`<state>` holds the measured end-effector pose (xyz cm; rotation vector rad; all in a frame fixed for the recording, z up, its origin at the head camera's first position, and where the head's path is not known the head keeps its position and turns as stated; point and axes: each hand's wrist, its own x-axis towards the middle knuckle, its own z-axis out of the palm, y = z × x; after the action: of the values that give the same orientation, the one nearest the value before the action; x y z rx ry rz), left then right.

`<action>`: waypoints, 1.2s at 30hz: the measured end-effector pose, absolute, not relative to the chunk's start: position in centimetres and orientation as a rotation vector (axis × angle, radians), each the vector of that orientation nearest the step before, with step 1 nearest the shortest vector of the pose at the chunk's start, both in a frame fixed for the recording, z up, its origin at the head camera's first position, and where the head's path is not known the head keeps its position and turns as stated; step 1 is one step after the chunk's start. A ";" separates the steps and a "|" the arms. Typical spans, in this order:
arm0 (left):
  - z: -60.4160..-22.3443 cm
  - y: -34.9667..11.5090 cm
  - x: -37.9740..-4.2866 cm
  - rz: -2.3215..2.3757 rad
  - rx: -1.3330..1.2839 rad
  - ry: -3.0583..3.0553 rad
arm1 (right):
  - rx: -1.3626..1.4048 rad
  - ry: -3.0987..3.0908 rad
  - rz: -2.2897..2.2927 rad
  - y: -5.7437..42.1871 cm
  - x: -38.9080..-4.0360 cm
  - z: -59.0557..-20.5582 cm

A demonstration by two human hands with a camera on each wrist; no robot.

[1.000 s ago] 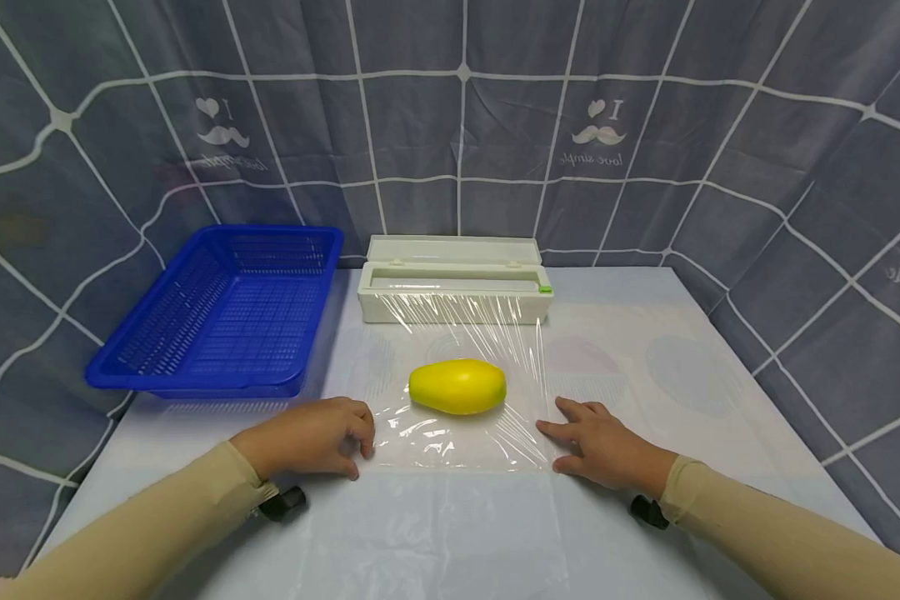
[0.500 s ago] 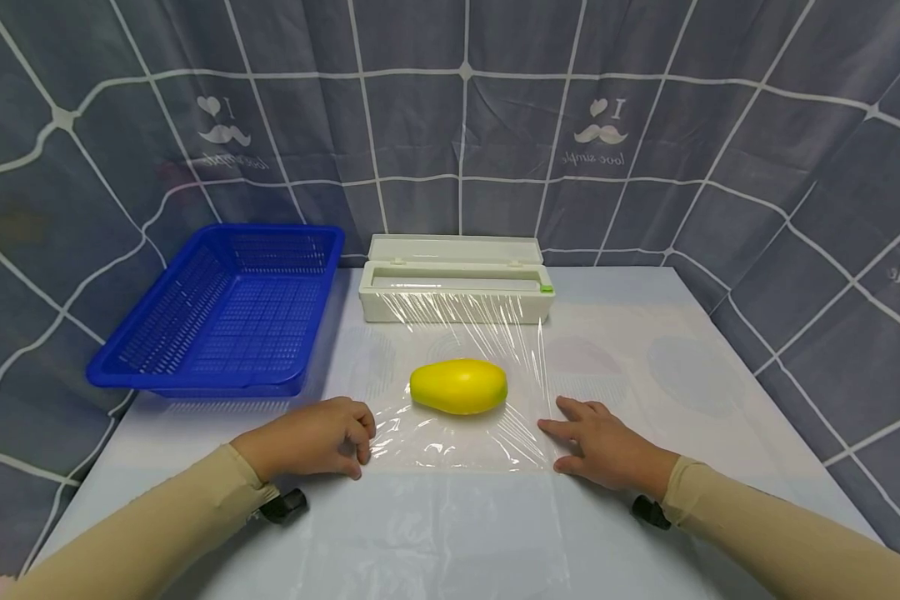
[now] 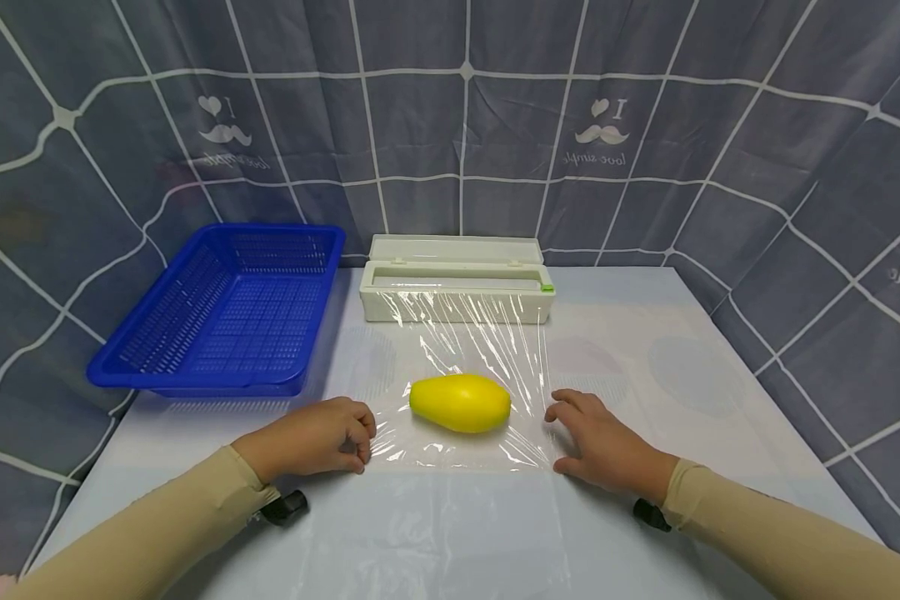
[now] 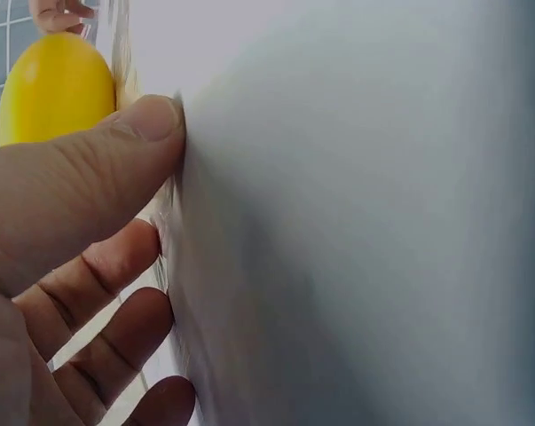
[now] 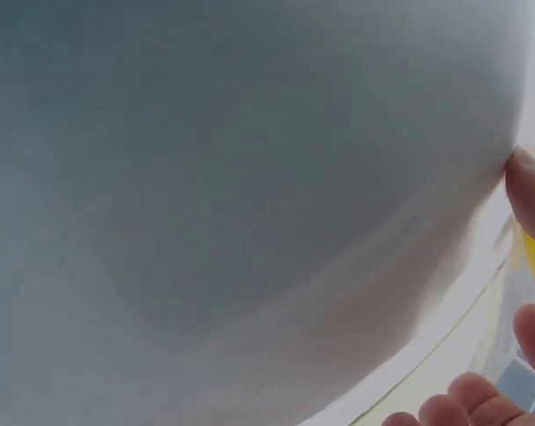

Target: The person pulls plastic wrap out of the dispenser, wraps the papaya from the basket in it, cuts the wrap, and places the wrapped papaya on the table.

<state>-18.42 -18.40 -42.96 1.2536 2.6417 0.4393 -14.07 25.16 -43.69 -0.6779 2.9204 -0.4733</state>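
Note:
A yellow papaya lies on a sheet of clear cling film, drawn out from the white film dispenser behind it. At the film's near left corner, my left hand presses down with thumb and fingertips. The left wrist view shows its thumb apart from the lower fingers, all touching the surface. My right hand is at the near right corner. Its thumb presses there while the other fingers are bent and raised, index fingertip close to the film's right edge.
A blue plastic basket stands at the back left. The dispenser's lid is raised, and a green slider shows at its right end. A grey checked curtain surrounds the white table at the back and sides.
The papaya has shifted toward me and slightly turned. Film behind it shows more glossy creases. My right fingers have lifted and bent, while the left hand has stayed in place.

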 end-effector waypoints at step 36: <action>-42.1 -16.9 -18.8 0.378 1.102 2.775 | -0.778 2.894 -0.388 26.0 -13.9 -43.8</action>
<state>-18.78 -16.85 -42.09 1.1017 2.7751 0.3780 -13.95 26.00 -43.79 -0.7783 2.8939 -0.3885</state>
